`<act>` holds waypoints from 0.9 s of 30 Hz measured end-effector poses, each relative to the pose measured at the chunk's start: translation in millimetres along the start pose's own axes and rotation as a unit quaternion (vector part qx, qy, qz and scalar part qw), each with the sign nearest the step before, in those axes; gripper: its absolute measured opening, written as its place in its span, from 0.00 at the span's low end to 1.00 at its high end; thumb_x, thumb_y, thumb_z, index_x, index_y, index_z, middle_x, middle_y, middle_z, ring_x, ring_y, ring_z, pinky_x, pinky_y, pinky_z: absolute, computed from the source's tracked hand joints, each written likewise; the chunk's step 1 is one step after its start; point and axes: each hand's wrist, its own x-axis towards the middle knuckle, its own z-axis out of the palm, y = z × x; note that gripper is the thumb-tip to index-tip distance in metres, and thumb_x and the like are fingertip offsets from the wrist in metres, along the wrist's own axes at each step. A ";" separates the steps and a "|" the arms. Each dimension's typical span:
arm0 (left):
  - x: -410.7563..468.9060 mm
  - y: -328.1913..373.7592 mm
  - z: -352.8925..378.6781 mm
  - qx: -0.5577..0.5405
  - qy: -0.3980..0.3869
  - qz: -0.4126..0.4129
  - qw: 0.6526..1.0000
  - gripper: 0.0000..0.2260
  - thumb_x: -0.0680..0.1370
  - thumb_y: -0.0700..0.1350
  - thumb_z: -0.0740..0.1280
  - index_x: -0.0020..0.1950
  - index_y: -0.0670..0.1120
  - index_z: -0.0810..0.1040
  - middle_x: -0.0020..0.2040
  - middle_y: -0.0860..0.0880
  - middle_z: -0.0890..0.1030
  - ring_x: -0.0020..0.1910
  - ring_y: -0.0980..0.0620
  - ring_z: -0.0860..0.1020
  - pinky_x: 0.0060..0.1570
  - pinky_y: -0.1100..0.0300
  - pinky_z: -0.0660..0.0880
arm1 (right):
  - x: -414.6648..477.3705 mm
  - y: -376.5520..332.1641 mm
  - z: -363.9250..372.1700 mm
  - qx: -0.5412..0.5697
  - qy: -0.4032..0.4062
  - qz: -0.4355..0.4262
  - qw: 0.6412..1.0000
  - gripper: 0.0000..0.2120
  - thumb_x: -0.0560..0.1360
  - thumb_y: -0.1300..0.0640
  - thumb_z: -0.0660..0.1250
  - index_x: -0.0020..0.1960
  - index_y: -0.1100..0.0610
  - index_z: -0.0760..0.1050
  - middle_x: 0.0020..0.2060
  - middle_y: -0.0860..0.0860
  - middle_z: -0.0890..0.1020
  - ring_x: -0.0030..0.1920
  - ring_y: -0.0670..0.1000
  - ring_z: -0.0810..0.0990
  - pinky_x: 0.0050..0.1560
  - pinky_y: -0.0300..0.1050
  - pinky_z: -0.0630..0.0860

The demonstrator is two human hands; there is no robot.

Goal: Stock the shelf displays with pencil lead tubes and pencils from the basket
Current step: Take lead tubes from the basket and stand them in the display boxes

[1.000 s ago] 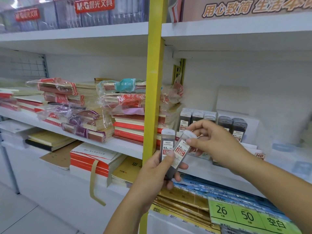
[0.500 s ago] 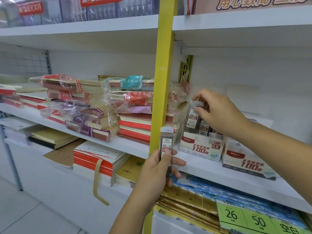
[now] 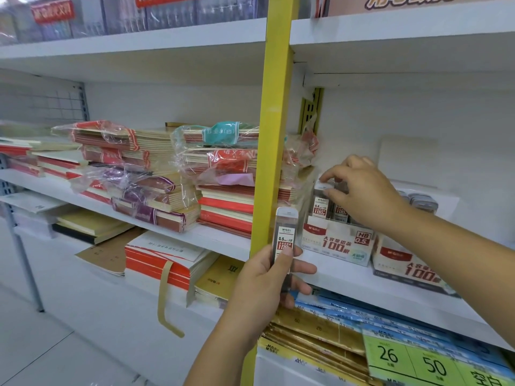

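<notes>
Pinching the white cap of a pencil lead tube (image 3: 321, 201) between thumb and forefinger, the right hand (image 3: 365, 190) reaches in from the right above the middle shelf (image 3: 348, 277). The other fingers are curled behind the cap. This tube stands upright at the left end of a white and red display box (image 3: 338, 245), close beside other tubes of the same kind. Whether its base is fully seated in the box cannot be told.

The left hand (image 3: 264, 277) sits lower and nearer the camera, in front of the yellow upright (image 3: 276, 135). Its fingers are curled round the lower half of a second lead tube (image 3: 286, 232), with the thumb pressed flat on the label. That tube is held upright, white cap on top, clear of the shelf and apart from the display box.

Just to the right of the display box stands a neighbouring box (image 3: 401, 260) of like print, with grey-capped tubes (image 3: 422, 203) standing in it. Both boxes rest on the shelf near its front edge.

Left of the yellow upright, stacked notebooks (image 3: 223, 207) lie in loose plastic wrap, with further stacks beyond them. On the level below lie blue packs (image 3: 342, 310) and gold packs (image 3: 315, 330). A green price label (image 3: 412, 363) reading 26 and 50 hangs at the lower right.
</notes>
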 end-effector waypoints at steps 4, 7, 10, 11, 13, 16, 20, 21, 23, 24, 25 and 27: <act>-2.8 1.1 2.7 -0.001 -0.010 0.000 1.000 0.10 0.82 0.53 0.61 0.58 0.51 0.79 0.47 0.50 0.87 0.40 0.51 0.85 0.31 0.64 0.78 | -25.1 -19.1 -17.3 0.155 0.014 0.009 0.988 0.06 0.78 0.49 0.63 0.53 0.42 0.77 0.45 0.38 0.77 0.46 0.39 0.76 0.45 0.34 0.71; -4.4 3.5 5.7 -0.003 -0.022 0.006 1.000 0.10 0.82 0.52 0.63 0.57 0.49 0.80 0.46 0.48 0.87 0.40 0.50 0.85 0.31 0.63 0.78 | -47.4 -34.9 -30.8 0.271 -0.087 0.016 0.958 0.06 0.77 0.44 0.62 0.52 0.35 0.75 0.42 0.36 0.80 0.44 0.35 0.77 0.37 0.31 0.74; -5.3 5.1 9.9 0.001 -0.035 0.011 0.999 0.10 0.83 0.50 0.63 0.57 0.48 0.80 0.44 0.46 0.86 0.38 0.51 0.84 0.29 0.64 0.76 | -60.9 -41.2 -33.5 0.328 -0.157 0.022 0.931 0.12 0.77 0.49 0.66 0.58 0.36 0.75 0.46 0.42 0.82 0.46 0.42 0.79 0.46 0.36 0.78; -5.7 5.5 11.7 0.007 -0.038 0.013 0.999 0.10 0.83 0.50 0.63 0.56 0.48 0.81 0.44 0.46 0.86 0.38 0.51 0.84 0.29 0.64 0.76 | -63.6 -42.2 -33.2 0.345 -0.156 0.030 0.925 0.12 0.77 0.53 0.67 0.58 0.40 0.77 0.46 0.46 0.83 0.47 0.45 0.80 0.47 0.39 0.79; -6.0 5.5 16.0 0.022 -0.035 0.023 0.999 0.08 0.83 0.50 0.63 0.56 0.50 0.81 0.44 0.47 0.87 0.38 0.53 0.84 0.29 0.64 0.76 | -67.0 -41.2 -33.1 0.390 -0.140 0.054 0.908 0.11 0.76 0.58 0.69 0.55 0.45 0.78 0.44 0.49 0.84 0.44 0.47 0.83 0.43 0.37 0.80; -0.9 -0.8 19.7 0.113 0.027 0.090 0.989 0.06 0.80 0.53 0.66 0.55 0.63 0.79 0.49 0.62 0.84 0.46 0.64 0.82 0.37 0.70 0.77 | -64.1 -30.6 -39.4 0.396 -0.074 0.083 0.911 0.09 0.76 0.58 0.68 0.53 0.45 0.78 0.40 0.44 0.85 0.38 0.41 0.83 0.34 0.32 0.77; 10.6 -11.2 21.7 0.309 0.092 0.177 0.930 0.21 0.80 0.56 0.66 0.72 0.66 0.67 0.63 0.75 0.69 0.61 0.78 0.65 0.57 0.78 0.63 | -44.6 -12.2 -53.3 0.341 0.092 0.056 0.934 0.10 0.76 0.57 0.67 0.51 0.42 0.77 0.42 0.43 0.83 0.42 0.41 0.82 0.40 0.35 0.79; 13.7 -13.4 23.4 0.334 0.087 0.191 0.919 0.23 0.80 0.55 0.65 0.75 0.64 0.64 0.65 0.73 0.66 0.62 0.80 0.61 0.59 0.79 0.59 | -40.0 -11.1 -53.5 0.296 0.109 0.025 0.949 0.11 0.77 0.58 0.67 0.51 0.41 0.76 0.41 0.42 0.82 0.43 0.40 0.80 0.42 0.33 0.77; 19.1 -17.6 26.2 0.364 0.078 0.216 0.903 0.26 0.81 0.54 0.65 0.76 0.63 0.60 0.68 0.71 0.65 0.64 0.80 0.58 0.63 0.76 0.57 | -32.2 -12.7 -48.3 0.206 0.109 -0.033 0.972 0.11 0.77 0.57 0.67 0.54 0.42 0.76 0.40 0.39 0.81 0.42 0.39 0.79 0.41 0.30 0.75; 21.6 -20.1 27.2 0.374 0.080 0.224 0.897 0.27 0.81 0.55 0.64 0.77 0.63 0.58 0.71 0.68 0.65 0.66 0.76 0.58 0.67 0.72 0.58 | -29.0 -13.8 -43.8 0.163 0.101 -0.054 0.980 0.11 0.77 0.57 0.67 0.56 0.44 0.76 0.40 0.38 0.80 0.40 0.40 0.79 0.40 0.31 0.75; 23.4 -22.2 27.7 0.382 0.086 0.228 0.891 0.28 0.81 0.55 0.64 0.78 0.62 0.57 0.74 0.66 0.64 0.69 0.71 0.58 0.69 0.68 0.58 | -26.3 -14.8 -39.1 0.119 0.092 -0.073 0.986 0.11 0.77 0.56 0.66 0.57 0.46 0.77 0.41 0.39 0.80 0.39 0.41 0.78 0.40 0.33 0.75; 26.1 -25.0 27.0 0.390 0.096 0.236 0.885 0.28 0.81 0.56 0.63 0.79 0.60 0.56 0.77 0.63 0.62 0.74 0.65 0.56 0.73 0.64 0.57 | -21.7 -14.4 -29.5 0.045 0.074 -0.107 0.990 0.12 0.77 0.55 0.65 0.59 0.50 0.77 0.44 0.42 0.81 0.40 0.42 0.76 0.41 0.31 0.71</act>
